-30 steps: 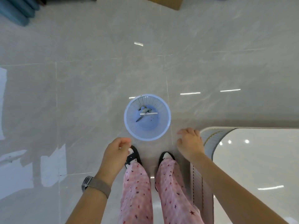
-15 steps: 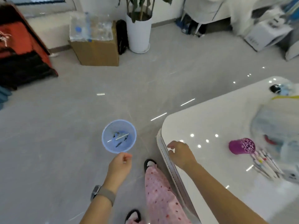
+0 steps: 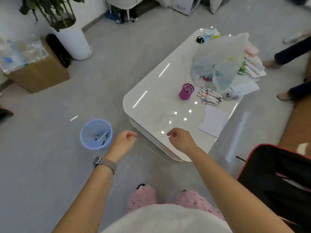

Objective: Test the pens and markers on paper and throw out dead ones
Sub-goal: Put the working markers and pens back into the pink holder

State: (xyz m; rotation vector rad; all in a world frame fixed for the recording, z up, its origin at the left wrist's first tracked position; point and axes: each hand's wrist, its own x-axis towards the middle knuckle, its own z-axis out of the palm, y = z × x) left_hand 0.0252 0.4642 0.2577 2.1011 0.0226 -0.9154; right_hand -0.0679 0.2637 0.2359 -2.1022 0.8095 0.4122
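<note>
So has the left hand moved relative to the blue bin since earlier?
Yes. The left hand now sits beside the blue bin, toward the table.

White table (image 3: 151, 101) — markers (image 3: 210, 97), paper (image 3: 212, 121)

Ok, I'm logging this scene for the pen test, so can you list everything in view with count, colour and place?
bin: one, blue, on the floor left of the table, pens inside
table: one, white, centre right
cup: one, purple, on the table
markers: a bunch, white with coloured ends, right of the cup
paper: one sheet, white, near table edge
bag: one, clear plastic, far end of the table
box: one, brown, left on the floor
planter: one, white, behind the box
chair: one, black with red trim, lower right
left hand: empty, loosely curled, beside the bin
right hand: empty, loosely curled, over the table's near corner
</note>
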